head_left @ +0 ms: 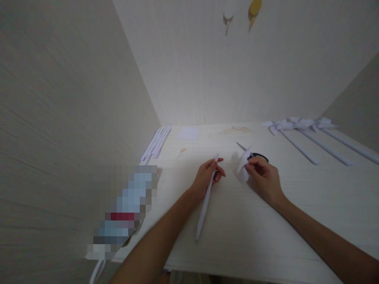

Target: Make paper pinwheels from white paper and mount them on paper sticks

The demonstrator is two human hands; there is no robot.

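My left hand (209, 175) is closed around a thin white rolled-paper stick (203, 213), which slants down toward me with its upper end at my fingertips. Between thumb and fingers, my right hand (264, 175) pinches a white folded-paper pinwheel (243, 166). A gap separates the pinwheel from the stick. Just behind the right hand lies a pair of scissors (259, 157) with black handles, partly covered by the hand and the paper; one pointed blade shows at the left.
Several paper sticks (156, 144) lie at the back left, near a white paper square (188, 133). Pinwheels (293, 123) on paper sticks (322, 146) rest at the back right. A blurred-out object (127, 209) stands along the left edge. Walls enclose the white table (237, 232).
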